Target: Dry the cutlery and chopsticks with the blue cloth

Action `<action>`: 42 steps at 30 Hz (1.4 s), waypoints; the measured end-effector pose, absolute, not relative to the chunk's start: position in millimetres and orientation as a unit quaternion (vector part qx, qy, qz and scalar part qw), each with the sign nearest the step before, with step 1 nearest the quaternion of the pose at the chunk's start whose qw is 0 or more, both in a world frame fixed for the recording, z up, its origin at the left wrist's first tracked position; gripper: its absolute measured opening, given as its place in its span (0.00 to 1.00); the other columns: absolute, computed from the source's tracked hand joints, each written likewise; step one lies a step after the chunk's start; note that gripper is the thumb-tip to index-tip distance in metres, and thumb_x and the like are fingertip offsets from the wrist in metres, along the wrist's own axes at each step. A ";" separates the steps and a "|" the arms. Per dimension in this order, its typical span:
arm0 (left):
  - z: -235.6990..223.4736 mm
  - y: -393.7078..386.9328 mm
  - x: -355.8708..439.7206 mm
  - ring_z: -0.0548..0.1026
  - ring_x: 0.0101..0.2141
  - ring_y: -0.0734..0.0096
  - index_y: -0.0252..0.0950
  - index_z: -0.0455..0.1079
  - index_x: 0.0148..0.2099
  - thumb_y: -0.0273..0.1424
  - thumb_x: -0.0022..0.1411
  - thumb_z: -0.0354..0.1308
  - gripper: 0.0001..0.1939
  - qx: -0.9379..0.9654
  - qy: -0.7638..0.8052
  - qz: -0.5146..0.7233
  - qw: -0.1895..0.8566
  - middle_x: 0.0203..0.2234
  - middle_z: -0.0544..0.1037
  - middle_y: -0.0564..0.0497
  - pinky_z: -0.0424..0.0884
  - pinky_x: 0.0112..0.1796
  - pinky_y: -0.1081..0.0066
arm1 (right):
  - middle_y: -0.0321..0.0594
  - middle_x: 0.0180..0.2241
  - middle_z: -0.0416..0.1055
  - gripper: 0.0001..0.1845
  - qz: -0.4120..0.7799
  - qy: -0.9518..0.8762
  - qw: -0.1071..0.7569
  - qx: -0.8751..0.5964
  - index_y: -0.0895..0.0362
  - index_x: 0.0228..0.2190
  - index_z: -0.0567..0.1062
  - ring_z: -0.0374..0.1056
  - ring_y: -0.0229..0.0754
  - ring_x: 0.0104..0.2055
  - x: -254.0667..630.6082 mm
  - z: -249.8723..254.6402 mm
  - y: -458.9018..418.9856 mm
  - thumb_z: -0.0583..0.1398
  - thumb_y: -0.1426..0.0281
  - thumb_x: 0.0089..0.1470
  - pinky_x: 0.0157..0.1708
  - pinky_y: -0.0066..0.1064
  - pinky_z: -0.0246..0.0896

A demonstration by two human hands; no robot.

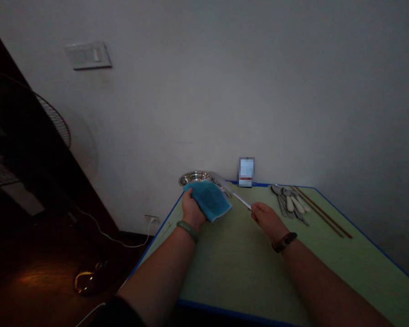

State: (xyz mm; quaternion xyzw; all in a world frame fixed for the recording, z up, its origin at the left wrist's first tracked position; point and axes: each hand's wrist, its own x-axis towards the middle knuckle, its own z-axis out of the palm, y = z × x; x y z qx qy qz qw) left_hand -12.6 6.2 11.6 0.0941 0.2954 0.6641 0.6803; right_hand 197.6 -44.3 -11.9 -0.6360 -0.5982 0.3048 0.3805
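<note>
My left hand [192, 210] is closed on a blue cloth [210, 200], which spreads over the palm and hangs toward the right. My right hand [266, 219] pinches the near end of a long, thin silver knife [241, 200]. It points away to the upper left, and its far end lies close to other metal cutlery, so its full outline is hard to make out. Just behind the cloth stands a shiny metal bowl [194, 176], partly covered by it. Beside the bowl, a fork [226, 190] lies partly hidden by the cloth.
On the right of the green table [231, 268] lie several spoons and white-handled utensils [290, 202] and a pair of brown chopsticks [322, 211]. A phone [246, 172] leans against the wall. A fan [56, 118] and a white cable [122, 244] are at the left.
</note>
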 end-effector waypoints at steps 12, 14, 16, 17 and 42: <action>19.2 -5.1 -3.6 0.81 0.34 0.50 0.27 0.72 0.52 0.41 0.62 0.46 0.27 0.124 0.259 0.648 0.706 0.32 0.82 0.39 0.72 0.46 0.50 | 0.32 0.20 0.60 0.15 0.335 -0.636 0.343 -0.604 0.55 0.22 0.65 0.58 0.37 0.26 185.3 -23.4 -45.1 0.50 0.61 0.55 0.28 0.29 0.51; 21.1 -7.0 -4.1 0.80 0.36 0.48 0.25 0.71 0.53 0.43 0.63 0.45 0.29 0.127 0.248 0.646 0.710 0.34 0.82 0.37 0.72 0.46 0.49 | 0.31 0.19 0.59 0.13 0.351 -0.635 0.339 -0.598 0.55 0.24 0.67 0.58 0.38 0.25 185.3 -22.3 -45.8 0.51 0.61 0.55 0.27 0.29 0.50; 21.8 -7.2 -5.5 0.80 0.38 0.46 0.24 0.70 0.55 0.44 0.63 0.44 0.31 0.122 0.242 0.646 0.713 0.37 0.81 0.35 0.71 0.47 0.49 | 0.30 0.19 0.58 0.13 0.360 -0.636 0.335 -0.595 0.55 0.26 0.68 0.57 0.38 0.24 184.7 -21.3 -46.6 0.51 0.60 0.55 0.27 0.29 0.49; 21.6 -6.7 -6.4 0.79 0.40 0.45 0.24 0.69 0.56 0.44 0.62 0.44 0.32 0.119 0.239 0.645 0.716 0.39 0.81 0.35 0.71 0.47 0.48 | 0.30 0.19 0.58 0.13 0.360 -0.637 0.334 -0.594 0.55 0.26 0.69 0.57 0.38 0.24 184.5 -21.1 -46.9 0.51 0.60 0.54 0.26 0.29 0.49; 22.6 -6.8 -9.6 0.76 0.49 0.42 0.27 0.69 0.57 0.46 0.61 0.45 0.33 0.103 0.234 0.659 0.707 0.45 0.80 0.35 0.65 0.53 0.44 | 0.35 0.23 0.63 0.15 0.328 -0.638 0.325 -0.617 0.55 0.25 0.71 0.59 0.41 0.28 187.8 -23.0 -43.5 0.51 0.59 0.52 0.28 0.30 0.50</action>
